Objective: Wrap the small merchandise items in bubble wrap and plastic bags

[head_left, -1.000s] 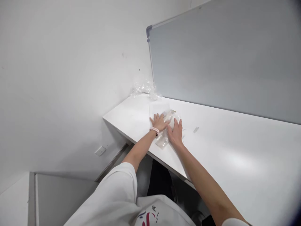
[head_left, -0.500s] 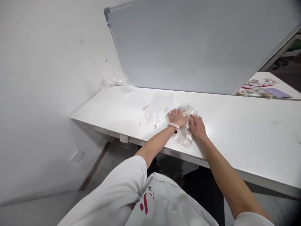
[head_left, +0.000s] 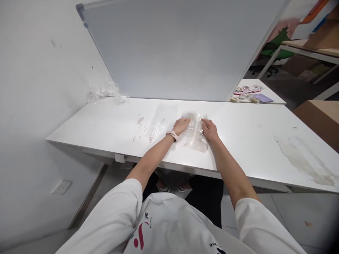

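Observation:
A crinkled clear plastic bag (head_left: pixel 199 141) lies on the white table (head_left: pixel 246 141) in front of me. My left hand (head_left: pixel 181 125), with a pale band at the wrist, is closed on its left part, the fingers curled and partly hidden. At its right edge my right hand (head_left: pixel 210 130) pinches the plastic, index finger stretched along the top. Whatever the bag contains is too unclear to make out; a bit of lilac shows near its top left. Left of my left hand, another clear plastic sheet or bag (head_left: pixel 165 114) rests flat.
Crumpled clear plastic (head_left: pixel 106 93) sits at the back left corner by the wall. A large whiteboard (head_left: pixel 169 49) stands along the table's rear edge. Behind it, at right, are small packets (head_left: pixel 245 91) and a lilac card (head_left: pixel 262 97). A cardboard box (head_left: pixel 319 121) stands beyond the right end.
The view has swung to the right. My left hand, spread flat on the plastic before, has curled its fingers around it. My right hand stays at the bag's right edge.

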Available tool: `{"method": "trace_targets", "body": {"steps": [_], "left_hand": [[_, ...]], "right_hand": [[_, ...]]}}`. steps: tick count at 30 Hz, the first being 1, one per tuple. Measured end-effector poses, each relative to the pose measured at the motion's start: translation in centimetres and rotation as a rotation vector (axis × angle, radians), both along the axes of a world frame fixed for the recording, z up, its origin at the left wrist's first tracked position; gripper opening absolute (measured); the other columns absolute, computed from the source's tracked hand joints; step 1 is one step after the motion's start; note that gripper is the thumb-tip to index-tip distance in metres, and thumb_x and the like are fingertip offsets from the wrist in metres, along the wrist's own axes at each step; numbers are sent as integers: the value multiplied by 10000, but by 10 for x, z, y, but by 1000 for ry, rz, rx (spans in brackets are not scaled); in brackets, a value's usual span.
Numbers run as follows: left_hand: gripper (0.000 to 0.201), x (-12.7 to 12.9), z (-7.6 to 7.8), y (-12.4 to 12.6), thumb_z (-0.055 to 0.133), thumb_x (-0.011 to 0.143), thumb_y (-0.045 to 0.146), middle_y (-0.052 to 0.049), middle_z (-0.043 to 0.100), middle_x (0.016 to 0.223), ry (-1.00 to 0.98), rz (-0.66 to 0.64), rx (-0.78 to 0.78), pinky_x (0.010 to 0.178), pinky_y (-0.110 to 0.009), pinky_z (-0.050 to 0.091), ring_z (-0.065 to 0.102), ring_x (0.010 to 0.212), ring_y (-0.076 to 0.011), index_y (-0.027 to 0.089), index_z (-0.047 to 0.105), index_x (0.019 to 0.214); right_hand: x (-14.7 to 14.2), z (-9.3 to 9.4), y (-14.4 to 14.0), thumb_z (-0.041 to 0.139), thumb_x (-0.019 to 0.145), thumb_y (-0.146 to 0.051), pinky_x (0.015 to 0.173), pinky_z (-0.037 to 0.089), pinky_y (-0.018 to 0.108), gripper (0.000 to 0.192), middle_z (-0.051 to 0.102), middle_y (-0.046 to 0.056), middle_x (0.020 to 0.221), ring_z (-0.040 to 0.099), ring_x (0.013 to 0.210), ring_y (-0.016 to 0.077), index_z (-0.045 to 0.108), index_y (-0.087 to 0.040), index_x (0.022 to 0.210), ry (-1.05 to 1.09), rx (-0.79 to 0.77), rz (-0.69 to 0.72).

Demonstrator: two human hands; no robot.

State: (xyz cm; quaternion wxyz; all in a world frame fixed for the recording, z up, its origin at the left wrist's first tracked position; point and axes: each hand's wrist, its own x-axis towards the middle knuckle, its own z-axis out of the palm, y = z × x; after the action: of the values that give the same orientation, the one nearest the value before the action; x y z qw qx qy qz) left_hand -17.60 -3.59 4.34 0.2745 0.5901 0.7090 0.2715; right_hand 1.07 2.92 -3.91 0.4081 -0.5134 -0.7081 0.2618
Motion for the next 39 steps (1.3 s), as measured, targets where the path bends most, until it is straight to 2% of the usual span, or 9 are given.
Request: {"method": "trace_targets", "body": {"steps": [4,7,11,13,15,20,28,33,39], "left_hand": [[408,-28,-4,-9,379,958,228,-47,573,1446,198,199,108,1170,-408,306,426,1397,-244,234,631,1279],[519,-47,-12,-18,488,922,314,-105,300,1635,370,350,-15,1206,-577,140,177,1529,-333,239,495,1435],[948,-62,-23,-28,550,820,657,-201,89,1671,403,255,-221,1187,-645,29,-22,1541,-406,162,242,1567],[969,-68,-24,-32,520,813,692,-200,62,1674,427,192,-231,1184,-645,15,-54,1539,-406,160,225,1567],[849,-76,-21,-35,532,835,586,-192,136,1667,455,122,-236,1178,-646,84,13,1539,-413,175,291,1538],[430,-109,-1,-53,526,804,202,-106,657,1285,480,8,-200,1028,-434,433,555,1271,-317,232,606,1225],[318,-178,19,-74,451,923,317,6,714,823,126,187,-140,711,-278,510,682,720,-170,251,543,1220],[372,-195,1,-64,605,828,287,-32,675,1139,475,236,-130,878,-349,481,619,1077,-247,281,542,1195],[292,-182,-17,-70,430,888,108,-70,605,1299,684,53,75,998,-399,437,496,1269,-258,255,616,1059]], "right_hand": [[10,3,6,442,904,-417,1028,459,502,469,566,114,1311,570,1154,257,630,-208,1279,79,-4,-62],[12,6,3,510,876,-429,1063,439,492,487,459,119,1477,506,1280,255,604,-228,1309,189,-26,-125],[12,9,1,550,862,-429,1096,418,443,489,426,127,1524,494,1318,231,617,-215,1296,281,-79,-152],[12,10,1,559,853,-435,1089,423,449,469,457,118,1504,518,1291,237,640,-225,1266,278,-87,-159],[12,9,1,563,845,-441,1077,431,460,451,492,108,1478,542,1258,248,662,-236,1234,256,-82,-165],[11,9,0,570,830,-450,1028,465,457,440,548,97,1426,600,1144,253,687,-239,1198,220,-84,-198],[13,6,1,574,828,-483,936,508,444,453,593,76,1314,623,1020,227,678,-276,1217,219,-101,-245],[13,6,2,587,825,-470,910,520,447,433,609,83,1241,629,1013,232,683,-279,1201,215,-99,-258],[10,13,-1,609,809,-423,945,505,466,429,611,91,1261,634,1046,245,687,-272,1203,241,-143,-286]]}}
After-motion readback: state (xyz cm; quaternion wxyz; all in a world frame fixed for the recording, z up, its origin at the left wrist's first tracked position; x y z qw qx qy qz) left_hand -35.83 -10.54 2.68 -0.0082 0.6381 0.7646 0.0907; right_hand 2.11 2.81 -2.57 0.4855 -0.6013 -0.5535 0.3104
